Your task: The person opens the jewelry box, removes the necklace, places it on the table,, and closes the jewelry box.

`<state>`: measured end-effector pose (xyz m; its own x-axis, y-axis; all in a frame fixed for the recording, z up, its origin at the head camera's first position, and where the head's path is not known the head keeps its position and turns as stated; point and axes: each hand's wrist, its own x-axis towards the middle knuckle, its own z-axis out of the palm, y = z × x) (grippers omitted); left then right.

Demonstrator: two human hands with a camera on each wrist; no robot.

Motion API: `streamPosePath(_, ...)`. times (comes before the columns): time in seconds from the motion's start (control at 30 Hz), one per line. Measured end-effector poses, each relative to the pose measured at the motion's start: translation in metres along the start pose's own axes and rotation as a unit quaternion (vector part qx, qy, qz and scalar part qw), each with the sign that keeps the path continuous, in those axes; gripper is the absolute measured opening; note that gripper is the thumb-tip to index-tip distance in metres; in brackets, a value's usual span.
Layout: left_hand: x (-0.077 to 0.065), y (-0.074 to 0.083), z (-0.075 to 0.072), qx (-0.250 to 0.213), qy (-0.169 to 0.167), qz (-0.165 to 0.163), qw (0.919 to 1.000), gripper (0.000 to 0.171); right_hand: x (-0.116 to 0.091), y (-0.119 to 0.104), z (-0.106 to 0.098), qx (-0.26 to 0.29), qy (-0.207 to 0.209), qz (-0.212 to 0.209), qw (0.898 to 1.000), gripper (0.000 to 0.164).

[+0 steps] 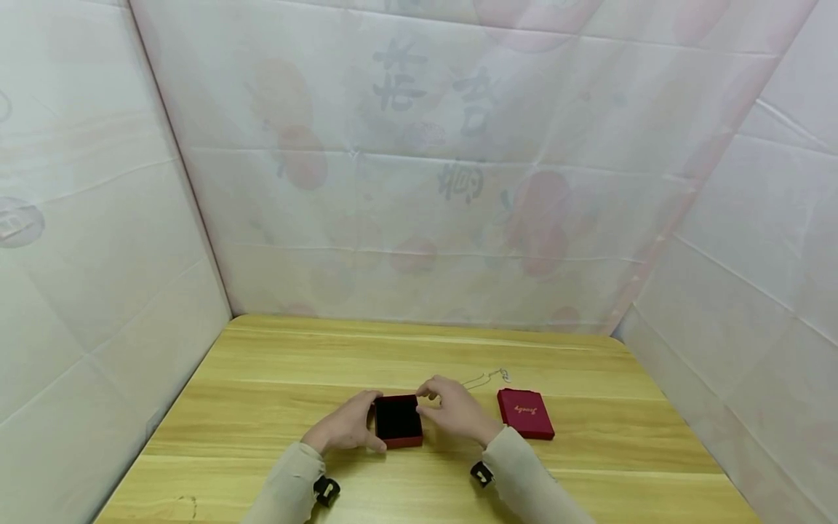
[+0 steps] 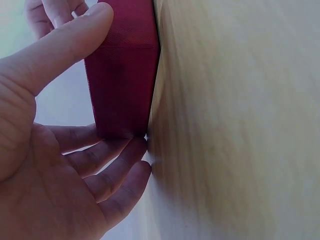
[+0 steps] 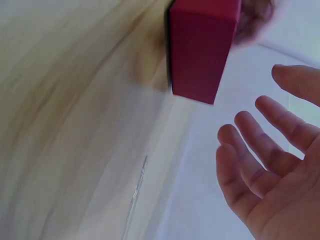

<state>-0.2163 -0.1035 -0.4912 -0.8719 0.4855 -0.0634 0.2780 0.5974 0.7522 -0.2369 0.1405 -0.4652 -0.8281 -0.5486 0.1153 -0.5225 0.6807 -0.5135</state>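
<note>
A small red jewelry box base with a black lining sits on the table, its open side up. My left hand holds it at the left side, thumb by the near corner and fingers at the far one. In the left wrist view the box's red side wall shows between thumb and fingers. My right hand is just right of the box, fingers loosely bent and apart; the right wrist view shows a gap between the hand and the box.
A red box lid with gold lettering lies to the right of my right hand. Beyond that hand, a thin silver necklace with a small pendant lies on the wooden table. Pale fabric walls enclose the back and sides.
</note>
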Motion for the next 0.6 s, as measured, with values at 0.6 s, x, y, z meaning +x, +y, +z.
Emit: streamPosePath(0.6, -0.002, 0.000, 0.001, -0.012, -0.005, -0.003, 0.9999, 0.092, -0.021, 0.033, -0.035, 0.004, -0.028, 0.006, 1.000, 0.036)
